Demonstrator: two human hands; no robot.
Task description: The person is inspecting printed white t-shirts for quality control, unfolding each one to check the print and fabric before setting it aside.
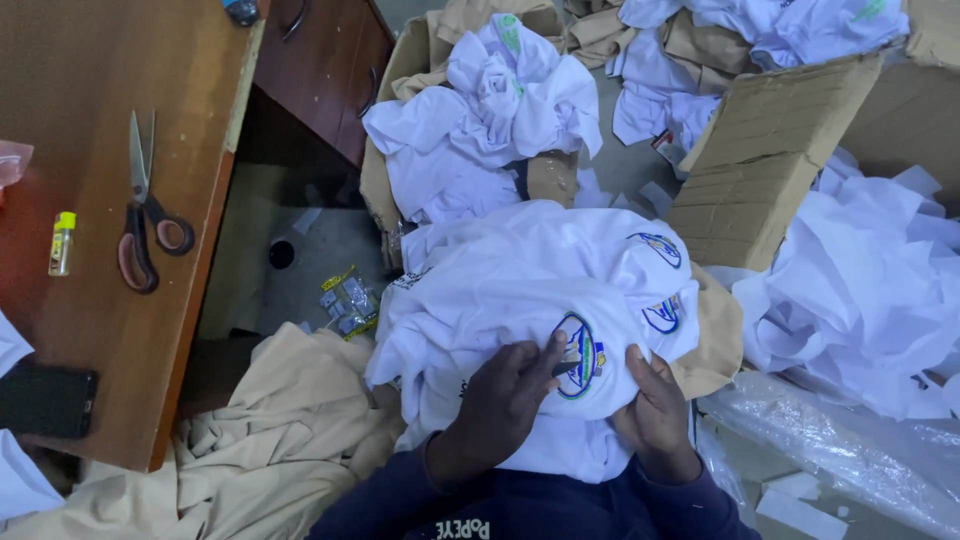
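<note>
Here I see both hands on the white cotton shirt with a round printed emblem (560,330), lying atop the pile: left hand (497,400) flat, unclenched; right hand (655,405) pinching a fold. I judge it light, soft, floppy; best gripped at bunched edges.

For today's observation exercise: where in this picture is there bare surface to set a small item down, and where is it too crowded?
Free: the wooden desk above the scissors, and between the scissors and the black phone. A small floor patch by the desk is partly littered. Crowded: the white shirts under the left hand and right hand, the cardboard boxes, the beige cloth.
</note>
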